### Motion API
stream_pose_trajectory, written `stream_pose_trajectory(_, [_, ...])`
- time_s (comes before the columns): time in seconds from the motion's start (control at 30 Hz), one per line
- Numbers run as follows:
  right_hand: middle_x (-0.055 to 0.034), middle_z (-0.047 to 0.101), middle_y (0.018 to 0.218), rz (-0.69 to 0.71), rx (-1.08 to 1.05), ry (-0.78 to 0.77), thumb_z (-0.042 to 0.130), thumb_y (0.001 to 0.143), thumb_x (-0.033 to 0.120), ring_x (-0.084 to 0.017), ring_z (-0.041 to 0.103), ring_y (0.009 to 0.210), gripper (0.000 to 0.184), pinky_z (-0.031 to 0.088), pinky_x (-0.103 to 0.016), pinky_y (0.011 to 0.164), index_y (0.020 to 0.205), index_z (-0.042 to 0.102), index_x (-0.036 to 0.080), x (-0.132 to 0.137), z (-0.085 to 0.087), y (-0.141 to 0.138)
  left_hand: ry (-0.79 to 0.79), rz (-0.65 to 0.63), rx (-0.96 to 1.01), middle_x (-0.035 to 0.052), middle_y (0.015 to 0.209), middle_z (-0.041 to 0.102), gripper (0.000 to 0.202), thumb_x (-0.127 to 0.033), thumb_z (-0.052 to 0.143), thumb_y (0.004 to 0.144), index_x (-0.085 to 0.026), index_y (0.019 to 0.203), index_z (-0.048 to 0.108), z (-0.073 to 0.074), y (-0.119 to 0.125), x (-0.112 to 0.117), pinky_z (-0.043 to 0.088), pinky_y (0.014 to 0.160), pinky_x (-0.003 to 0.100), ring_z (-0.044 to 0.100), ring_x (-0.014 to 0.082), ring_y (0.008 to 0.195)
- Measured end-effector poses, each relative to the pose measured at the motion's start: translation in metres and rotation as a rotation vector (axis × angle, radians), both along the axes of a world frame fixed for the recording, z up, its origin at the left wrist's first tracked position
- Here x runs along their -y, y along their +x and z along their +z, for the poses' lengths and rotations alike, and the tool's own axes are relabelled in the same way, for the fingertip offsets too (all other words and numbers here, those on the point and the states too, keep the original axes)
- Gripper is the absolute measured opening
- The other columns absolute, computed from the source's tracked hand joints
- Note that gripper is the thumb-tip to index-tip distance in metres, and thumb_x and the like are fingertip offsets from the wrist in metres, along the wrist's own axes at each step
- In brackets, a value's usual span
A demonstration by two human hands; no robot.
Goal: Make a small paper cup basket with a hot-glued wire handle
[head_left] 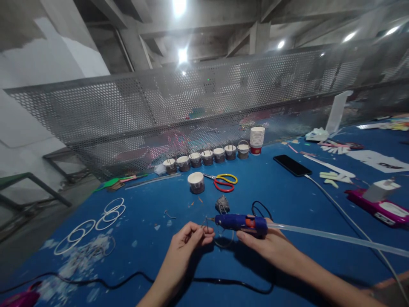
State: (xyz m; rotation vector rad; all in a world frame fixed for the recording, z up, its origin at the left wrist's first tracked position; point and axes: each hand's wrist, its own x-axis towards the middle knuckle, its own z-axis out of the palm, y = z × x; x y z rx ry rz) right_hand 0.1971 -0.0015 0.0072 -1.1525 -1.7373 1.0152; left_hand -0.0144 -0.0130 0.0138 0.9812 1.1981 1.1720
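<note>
A blue hot glue gun [239, 223] lies in my right hand [271, 245], its nozzle pointing left. A long clear glue stick [332, 235] runs out of its back. My left hand [188, 243] pinches a thin grey strand by the nozzle tip. A thin ring [225, 245] hangs between my hands, partly behind the glue gun; whether it joins the strand I cannot make out. Just beyond the gun sits a ball of grey yarn [222, 204]. Farther off stands a white paper cup [196, 182] with a dark lower half, beside scissors [223, 181] with red and yellow handles.
Several dark-banded cups [207, 157] line the back, with a cup stack [257, 140] at their right end. White rings [76, 235] lie left. A phone [291, 165] on a white cable lies right, near a magenta power strip [380, 208]. A black cord [105, 282] crosses the front.
</note>
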Motion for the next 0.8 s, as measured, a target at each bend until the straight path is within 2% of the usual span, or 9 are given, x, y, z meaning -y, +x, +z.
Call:
stream_pose_trajectory(0.23, [-0.0016, 0.058, 0.061, 0.047, 0.018, 0.008, 0.055, 0.08, 0.04, -0.017, 0.049, 0.059, 0.025, 0.04, -0.027, 0.057, 0.077, 0.071, 0.021, -0.0001, 0.001, -0.0013, -0.025, 0.039, 0.074, 0.0123, 0.08, 0.071, 0.028, -0.037, 0.074, 0.064, -0.014, 0.062, 0.06, 0.0021, 0.0019, 0.0008, 0.051, 0.08, 0.032, 0.068, 0.0217, 0.077])
stream_pose_trajectory(0.4, [-0.0013, 0.059, 0.066, 0.035, 0.048, 0.025, 0.052, 0.081, 0.039, -0.016, 0.047, 0.06, 0.026, 0.04, -0.026, 0.059, 0.075, 0.07, 0.02, 0.0006, 0.0035, -0.0022, -0.034, 0.006, 0.098, 0.0121, 0.08, 0.071, 0.024, -0.034, 0.072, 0.068, -0.014, 0.064, 0.06, 0.0003, 0.0006, 0.0006, 0.051, 0.078, 0.031, 0.067, 0.0211, 0.079])
stream_pose_trajectory(0.67, [0.0003, 0.055, 0.061, 0.033, 0.036, -0.006, 0.052, 0.081, 0.041, -0.014, 0.044, 0.057, 0.028, 0.039, -0.025, 0.057, 0.073, 0.069, 0.02, -0.0002, 0.0027, -0.0036, -0.058, 0.001, 0.117, 0.012, 0.078, 0.071, 0.025, -0.035, 0.074, 0.065, -0.014, 0.064, 0.059, 0.0033, 0.001, 0.0017, 0.051, 0.078, 0.033, 0.068, 0.0213, 0.074])
stream_pose_trajectory(0.8, [0.0005, 0.057, 0.063, 0.063, 0.02, -0.002, 0.051, 0.082, 0.04, -0.014, 0.044, 0.057, 0.026, 0.039, -0.025, 0.058, 0.078, 0.07, 0.022, -0.0008, 0.0038, -0.0042, -0.043, 0.005, 0.112, 0.0109, 0.076, 0.071, 0.024, -0.034, 0.073, 0.066, -0.014, 0.064, 0.06, 0.0026, 0.0006, 0.0012, 0.052, 0.077, 0.034, 0.067, 0.0219, 0.075])
